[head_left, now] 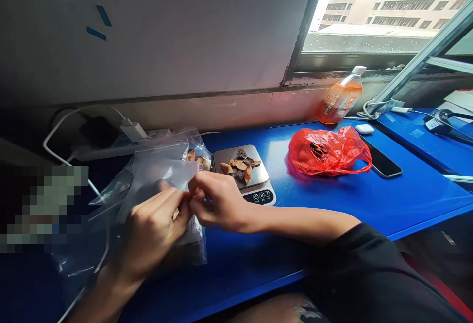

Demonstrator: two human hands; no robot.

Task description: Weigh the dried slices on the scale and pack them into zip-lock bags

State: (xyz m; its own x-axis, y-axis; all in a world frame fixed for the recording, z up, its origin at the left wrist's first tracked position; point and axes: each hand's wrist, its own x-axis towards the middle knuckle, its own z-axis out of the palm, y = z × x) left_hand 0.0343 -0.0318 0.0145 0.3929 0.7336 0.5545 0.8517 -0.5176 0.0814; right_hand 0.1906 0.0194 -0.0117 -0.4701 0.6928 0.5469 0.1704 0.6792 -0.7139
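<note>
My left hand (158,222) and my right hand (218,199) are closed, fingertips pinched together and meeting in front of a clear zip bag (153,167). Whatever lies between the fingers is mostly hidden; a small pale patch shows by my left thumb. Just beyond my right hand is a kitchen scale (264,177) with a silver plate. Several brown, dried, curled pieces (240,165) lie on that plate. More such pieces (199,160) show inside clear plastic behind the zip bag.
On the blue table (281,254) a red plastic bag (328,153) sits right of the scale, beside a phone (382,158) and a white earbud case (364,128). An orange drink bottle (342,96) stands by the wall. White cables (79,111) run along the left.
</note>
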